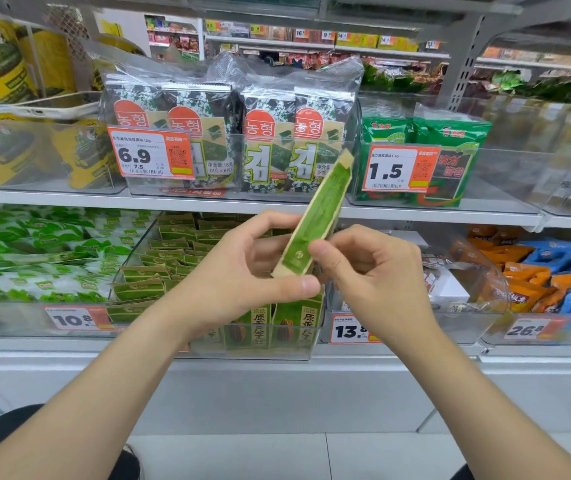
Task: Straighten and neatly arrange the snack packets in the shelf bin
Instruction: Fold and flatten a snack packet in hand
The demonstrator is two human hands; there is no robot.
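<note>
A green and tan snack packet (pixel 318 216) is held edge-on in front of the shelf, tilted up to the right. My left hand (pixel 256 268) grips its lower end from the left, thumb across the bottom. From the right, my right hand (pixel 374 268) pinches the same lower end. Behind and below the hands stands a clear shelf bin (pixel 159 317) on the lower shelf. It holds several matching green and tan packets (pixel 170 251), some lying in loose rows at the back and some upright at the front.
To the left of the bin lie green and white packets (pixel 35 254); orange and blue packets (pixel 536 271) lie to the right. The upper shelf holds seaweed packs (pixel 235 133) in clear bins with orange price tags (pixel 151 155). White floor tiles lie below.
</note>
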